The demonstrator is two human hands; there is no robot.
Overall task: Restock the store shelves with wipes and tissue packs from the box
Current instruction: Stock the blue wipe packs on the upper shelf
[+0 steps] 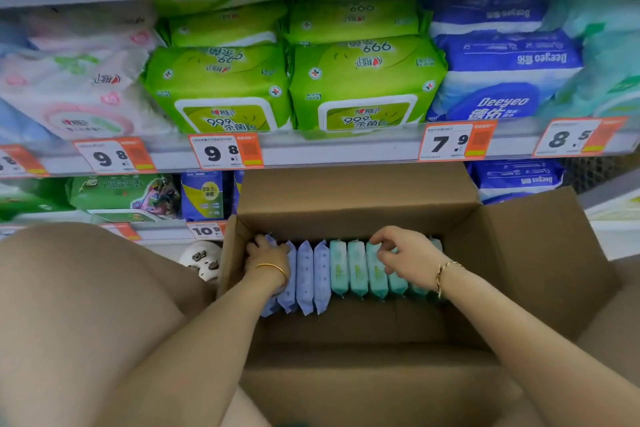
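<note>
An open cardboard box [533, 253] stands in front of the shelves. A row of small wipe packs stands on edge along its far side: purple packs [305, 276] on the left, teal packs [356, 270] on the right. My left hand [266, 255] reaches in at the left end of the row, its fingers curled around the outermost purple pack. My right hand [405, 255] lies over the right end, fingers curled onto the tops of the teal packs. The packs beneath both hands are partly hidden.
The middle shelf [346, 146] holds pink-white packs [79, 90], green wipe packs [291, 80] and blue Deeyeo packs [502, 80] behind price tags. More packs [204, 194] fill the lower shelf. My left knee [86, 305] is at the left, a shoe [204, 258] beside the box.
</note>
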